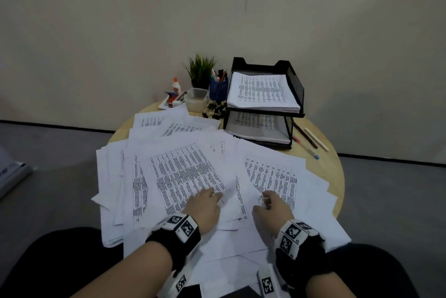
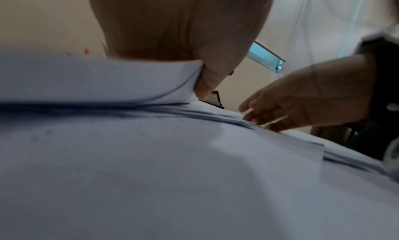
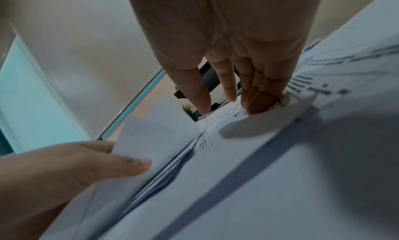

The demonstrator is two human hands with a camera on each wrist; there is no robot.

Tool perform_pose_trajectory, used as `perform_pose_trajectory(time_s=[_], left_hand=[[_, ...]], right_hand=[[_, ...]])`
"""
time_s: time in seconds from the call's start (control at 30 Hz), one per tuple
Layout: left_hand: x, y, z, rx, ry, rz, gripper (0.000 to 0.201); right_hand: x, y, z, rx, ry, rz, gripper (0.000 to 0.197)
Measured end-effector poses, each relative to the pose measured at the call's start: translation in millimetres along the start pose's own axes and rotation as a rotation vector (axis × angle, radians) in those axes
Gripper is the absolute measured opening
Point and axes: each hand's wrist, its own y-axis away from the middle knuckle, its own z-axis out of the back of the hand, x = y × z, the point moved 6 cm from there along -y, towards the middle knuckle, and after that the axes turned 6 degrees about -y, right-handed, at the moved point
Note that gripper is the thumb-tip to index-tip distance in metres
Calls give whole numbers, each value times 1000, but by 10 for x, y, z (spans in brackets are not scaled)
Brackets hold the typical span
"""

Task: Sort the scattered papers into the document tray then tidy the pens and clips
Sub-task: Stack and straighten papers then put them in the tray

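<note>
Printed white papers [image 1: 183, 169] lie scattered in overlapping layers over the round wooden table [image 1: 334, 172]. My left hand [image 1: 212, 197] pinches the edge of a few sheets [image 2: 97, 80], thumb [image 2: 208, 83] curled under them so they lift off the pile. My right hand [image 1: 268, 198] lies beside it with straight fingers [image 3: 259, 98], tips pressing on a printed sheet [image 3: 323, 76]. The black two-tier mesh document tray [image 1: 295, 80] stands at the back right with a paper stack in each tier. Pens [image 1: 311, 140] lie to the tray's right, and black binder clips [image 1: 214, 110] sit to its left.
At the back of the table stand a blue pen cup [image 1: 218, 88], a small green plant [image 1: 201, 70], a clear plastic container [image 1: 196, 99], a glue bottle [image 1: 175, 84] and a stapler [image 1: 172, 100]. The wall rises behind, and grey floor surrounds the table.
</note>
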Motion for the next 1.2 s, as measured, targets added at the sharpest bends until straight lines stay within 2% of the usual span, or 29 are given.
perform_pose_trajectory(time_s=[0.07, 0.13, 0.33, 0.4, 0.57, 0.6, 0.67, 0.7, 0.77, 0.8, 0.87, 0.93, 0.97, 1.07, 1.1, 1.2], left_hand=[[29, 38, 91, -77, 159, 23, 37], [13, 110, 129, -101, 254, 32, 38], [-239, 293, -93, -122, 193, -99, 41], [-279, 306, -187, -123, 227, -124, 40], [-336, 357, -173, -66, 183, -180, 43], [-326, 361, -181, -25, 208, -196, 45], [-272, 360, -220, 94, 282, -213, 54], [-243, 355, -224, 136, 293, -216, 60], [-149, 304, -179, 133, 298, -195, 61], [-70, 264, -119, 78, 311, -158, 59], [184, 186, 50, -117, 360, -34, 54], [539, 161, 176, -296, 397, 167, 54], [728, 162, 196, -334, 404, 276, 58], [1175, 185, 132, -258, 419, 561, 73], [1258, 203, 111, -222, 418, 619, 71], [1348, 197, 100, -190, 469, 673, 64]], right_hand=[[-25, 10, 21, 3, -86, -19, 42], [-46, 7, 31, 12, -191, -44, 36], [-39, -53, 28, 26, -188, -26, 21], [-47, -64, 3, 43, -155, -42, 25], [-39, -127, 16, 106, -229, -122, 46], [-55, -144, 22, 127, -234, -130, 40], [-66, -137, 23, 146, -197, -119, 10], [-92, -141, 14, 147, -163, -113, 6], [-137, -167, -10, 133, -114, -118, 21], [-142, -167, -2, 121, -130, -119, 24], [-132, -144, 50, 88, -157, -107, 20], [-125, -119, 146, 49, -140, -94, 13], [-133, -119, 188, 39, -138, -88, 10], [-131, -161, 293, -20, -98, -83, 9], [-151, -195, 299, -23, -80, -82, 18], [-130, -179, 266, 5, -83, -82, 14]])
